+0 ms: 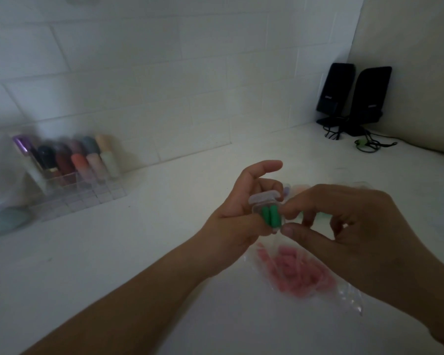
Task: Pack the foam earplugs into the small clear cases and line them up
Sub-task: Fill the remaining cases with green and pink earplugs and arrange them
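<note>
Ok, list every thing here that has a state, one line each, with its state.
small clear case: lid open, held above the counter.
green earplugs: two, side by side inside the case.
left hand: grips the case.
right hand: fingertips pinch at the case's edge.
plastic bag: lying flat on the counter, pink earplugs inside.
clear organizer: upright, bottles standing in its back rows.
speakers: upright in the corner.

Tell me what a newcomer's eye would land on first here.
Two green earplugs in a small clear case, held mid-frame between the left hand and the right hand. Below them lies a clear bag of pink earplugs; two black speakers stand in the far corner.
</note>
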Tool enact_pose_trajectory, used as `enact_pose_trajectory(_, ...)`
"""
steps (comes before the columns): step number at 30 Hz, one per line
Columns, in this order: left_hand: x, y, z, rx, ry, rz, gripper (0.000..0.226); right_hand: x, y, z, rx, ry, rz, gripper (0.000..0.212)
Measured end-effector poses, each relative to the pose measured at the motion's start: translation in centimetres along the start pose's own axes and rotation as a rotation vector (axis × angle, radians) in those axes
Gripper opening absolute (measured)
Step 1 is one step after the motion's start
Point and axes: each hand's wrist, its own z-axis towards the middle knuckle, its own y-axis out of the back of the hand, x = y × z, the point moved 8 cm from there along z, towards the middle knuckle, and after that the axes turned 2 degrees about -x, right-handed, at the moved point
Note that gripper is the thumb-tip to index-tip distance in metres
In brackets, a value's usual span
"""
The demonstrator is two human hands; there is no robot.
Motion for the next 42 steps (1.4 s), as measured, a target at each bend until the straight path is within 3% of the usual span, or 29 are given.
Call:
enact_pose_trajectory(3, 0.0, -0.2, 0.1, 0.021, 0.018, -0.053, 0.079, 0.0, 0.2, 0.0, -0.014, -0.015, 0.009, 0.021)
enact_pose_trajectory(9, 0.0, -0.3, 0.1, 0.029, 0.099, -0.283, 0.073, 0.3, -0.4, 0.0, 0.024, -0.011, -0.016, 0.055)
enact_pose_trajectory(13, 0.0, 0.8, 0.2, -0.095, 0.090, -0.188, 0.061, 0.1, -0.5, -0.2, 0.038, 0.010, -0.049, 0.029)
enact_pose_trajectory(20, -1.6, 2.2, 0.1, -0.237, -0.076, 0.082, 0.044, -1.2, 0.9, -0.2, -0.165, -0.140, 0.031, 0.015)
enact_pose_trajectory(26, -2.1, 1.3, -0.3, -0.262, -0.151, 0.165, 0.037, -1.4, 0.7, -0.1, -0.162, -0.241, 0.150, 0.027)
enact_pose_trajectory(32, -2.5, 0.5, -0.2, -0.231, -0.215, 0.340, 0.041, -2.0, 1.9, 0.5, -0.128, -0.260, 0.223, 0.021)
enact_pose_trajectory(35, -2.4, 0.4, 0.7, -0.253, -0.201, 0.596, 0.040, -6.1, 4.5, 0.8, -0.075, -0.379, 0.263, 0.019)
enact_pose_trajectory(37, -3.1, -0.1, 2.0, -0.261, -0.216, 0.873, 0.029, -10.1, 6.0, 0.2, 0.033, -0.502, 0.126, 0.019)
enact_pose_trajectory(39, -3.3, -1.8, 4.2, -0.189, -0.223, 1.137, 0.023, -14.3, 6.9, -1.0, 0.130, -0.635, -0.022, 0.019)
enact_pose_trajectory(42, -1.7, -4.1, 8.2, -0.062, -0.159, 1.322, 0.028, -18.3, 7.0, -2.4, 0.163, -0.769, -0.101, 0.015)
